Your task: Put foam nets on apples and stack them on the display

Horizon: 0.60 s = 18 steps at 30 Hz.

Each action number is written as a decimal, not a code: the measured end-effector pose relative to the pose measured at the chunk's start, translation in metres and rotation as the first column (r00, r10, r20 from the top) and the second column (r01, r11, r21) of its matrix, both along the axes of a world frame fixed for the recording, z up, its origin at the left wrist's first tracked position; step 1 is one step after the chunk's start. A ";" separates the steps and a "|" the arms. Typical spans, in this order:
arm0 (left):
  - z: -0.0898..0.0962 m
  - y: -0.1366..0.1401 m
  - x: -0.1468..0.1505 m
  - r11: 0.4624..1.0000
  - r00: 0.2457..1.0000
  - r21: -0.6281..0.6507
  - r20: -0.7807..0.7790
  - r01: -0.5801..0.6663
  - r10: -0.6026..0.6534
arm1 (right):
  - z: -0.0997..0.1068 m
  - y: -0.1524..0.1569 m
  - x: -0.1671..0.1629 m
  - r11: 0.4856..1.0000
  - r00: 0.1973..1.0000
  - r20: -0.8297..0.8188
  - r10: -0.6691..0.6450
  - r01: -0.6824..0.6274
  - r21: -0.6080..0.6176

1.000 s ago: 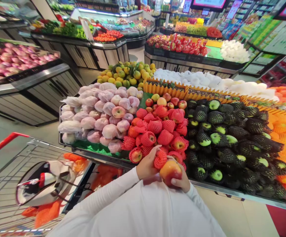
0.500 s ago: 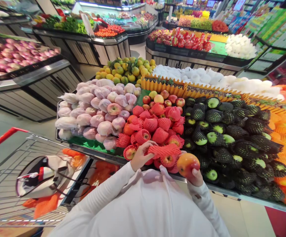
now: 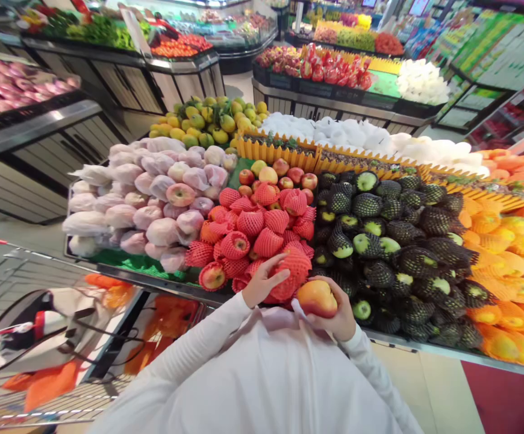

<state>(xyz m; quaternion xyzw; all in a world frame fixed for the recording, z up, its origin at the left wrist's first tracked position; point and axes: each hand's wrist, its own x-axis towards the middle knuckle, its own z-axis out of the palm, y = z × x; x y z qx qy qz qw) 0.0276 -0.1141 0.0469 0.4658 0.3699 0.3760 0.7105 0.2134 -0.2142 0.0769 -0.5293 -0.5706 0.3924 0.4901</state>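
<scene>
Surface (image 3: 156, 282) before us, piled with fruit (image 3: 180, 194). Our right hand (image 3: 341, 313) grips bare apple (image 3: 317, 298). Our left hand (image 3: 261, 283) by red net (image 3: 297, 265); we cannot tell if gripping.

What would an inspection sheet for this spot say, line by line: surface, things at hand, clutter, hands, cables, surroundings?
Surface: sloping stand, green lining showing near its front left.
Things at hand: one bare apple; a red net beside it, contents unclear; a heap of red-netted apples behind.
Clutter: bag and orange bundles in the cart, at left.
Hands: right hand grips the apple; left hand has fingers spread by the red net, contact unclear.
Cables: nothing seen.
Surroundings: wrapped fruit left of the heap, black-netted fruit right; other produce displays beyond.
</scene>
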 end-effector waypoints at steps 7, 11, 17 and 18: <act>-0.014 -0.016 0.020 0.937 0.932 -0.302 0.357 0.175 -0.059 | 0.012 0.003 0.005 0.947 0.982 0.072 -0.173 0.146 0.286; -0.013 -0.027 0.026 0.951 0.901 -0.259 0.433 0.167 -0.040 | 0.009 0.008 0.005 0.903 0.953 0.124 -0.278 0.215 0.371; -0.008 -0.032 0.016 0.994 0.938 -0.083 0.345 0.073 -0.040 | 0.007 0.014 0.002 0.951 0.971 0.154 -0.183 0.134 0.280; -0.008 -0.032 0.014 0.995 0.949 -0.075 0.313 0.065 -0.038 | 0.007 0.015 0.000 0.957 0.970 0.173 -0.169 0.119 0.263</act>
